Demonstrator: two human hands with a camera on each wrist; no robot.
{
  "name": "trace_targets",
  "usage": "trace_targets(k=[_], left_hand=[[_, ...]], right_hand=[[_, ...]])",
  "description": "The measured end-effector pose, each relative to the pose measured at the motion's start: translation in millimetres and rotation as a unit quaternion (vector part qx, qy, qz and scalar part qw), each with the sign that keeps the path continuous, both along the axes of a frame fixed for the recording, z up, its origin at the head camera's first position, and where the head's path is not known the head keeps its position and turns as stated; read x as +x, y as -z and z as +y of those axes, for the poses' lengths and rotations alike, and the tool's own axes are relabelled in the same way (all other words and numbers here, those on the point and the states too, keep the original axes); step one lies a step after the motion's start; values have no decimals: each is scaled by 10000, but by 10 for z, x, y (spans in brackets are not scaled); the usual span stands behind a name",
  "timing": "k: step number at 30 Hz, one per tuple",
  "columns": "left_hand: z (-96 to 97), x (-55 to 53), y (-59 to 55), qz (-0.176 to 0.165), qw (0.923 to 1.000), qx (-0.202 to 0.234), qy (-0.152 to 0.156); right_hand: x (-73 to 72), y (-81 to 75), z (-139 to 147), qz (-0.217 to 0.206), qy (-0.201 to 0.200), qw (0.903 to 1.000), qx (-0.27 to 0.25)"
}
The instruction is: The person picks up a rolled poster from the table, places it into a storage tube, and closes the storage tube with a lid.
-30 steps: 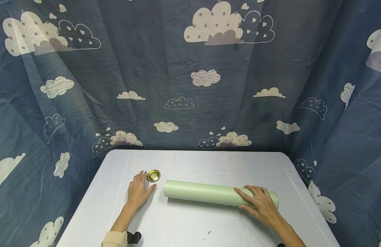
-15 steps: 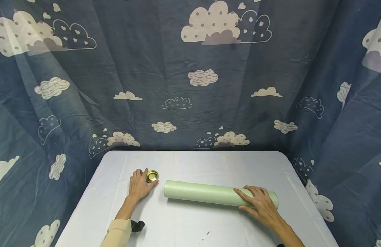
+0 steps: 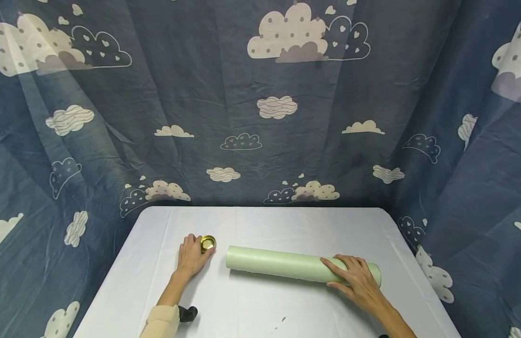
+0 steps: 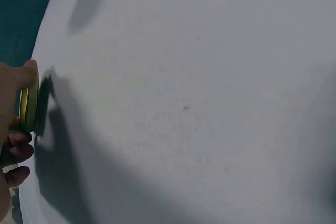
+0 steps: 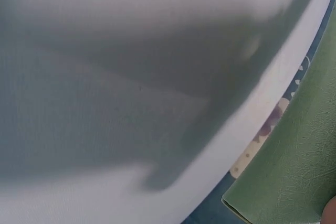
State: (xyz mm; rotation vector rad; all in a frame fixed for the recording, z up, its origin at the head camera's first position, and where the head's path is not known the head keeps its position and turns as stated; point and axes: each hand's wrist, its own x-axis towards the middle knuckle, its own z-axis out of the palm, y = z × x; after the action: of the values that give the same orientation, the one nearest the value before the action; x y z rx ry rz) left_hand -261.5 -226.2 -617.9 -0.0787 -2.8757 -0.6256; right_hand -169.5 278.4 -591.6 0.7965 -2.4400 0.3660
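Note:
Between the thumb and fingers of my left hand (image 3: 190, 256) is a small round gold jar lid (image 3: 207, 243), its hollow side facing up in the head view. The left wrist view shows the lid (image 4: 30, 106) edge-on, pinched with the thumb at one end and fingertips at the other, close over the table with a shadow beside it. My right hand (image 3: 356, 281) grips the right part of a long pale green roll (image 3: 273, 263), thumb on the near side and fingers over the top. The roll's textured surface (image 5: 289, 156) fills the right side of the right wrist view.
A white-covered table (image 3: 243, 305) with rounded far corners carries everything. Behind and beside it hangs a dark blue curtain (image 3: 226, 94) printed with clouds. Small brownish specks (image 3: 283, 319) mark the cover near the front. A black strap piece (image 3: 187, 313) sits at the left wrist.
My left thumb and fingers have closed in on the lid from beside it and now pinch it. The right hand stays on the green roll. The head view has shifted slightly.

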Motion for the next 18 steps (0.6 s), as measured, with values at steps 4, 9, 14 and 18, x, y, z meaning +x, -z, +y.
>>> trace_targets(k=[4, 9, 14, 18], left_hand=[[-25, 107, -79, -315, 9918, 1240, -43], [-33, 317, -219, -859, 9580, 2735, -46], [23, 514, -319, -1357, 9182, 3721, -61], [105, 617, -353, -1579, 8898, 4281, 7]], right_hand=[[-11, -23, 8, -14, 27, 10000, -57], [-28, -35, 12, 3, 38, 9999, -124], [-50, -41, -10, 27, 1, 9999, -151], [-67, -45, -56, -15, -21, 9999, -169]])
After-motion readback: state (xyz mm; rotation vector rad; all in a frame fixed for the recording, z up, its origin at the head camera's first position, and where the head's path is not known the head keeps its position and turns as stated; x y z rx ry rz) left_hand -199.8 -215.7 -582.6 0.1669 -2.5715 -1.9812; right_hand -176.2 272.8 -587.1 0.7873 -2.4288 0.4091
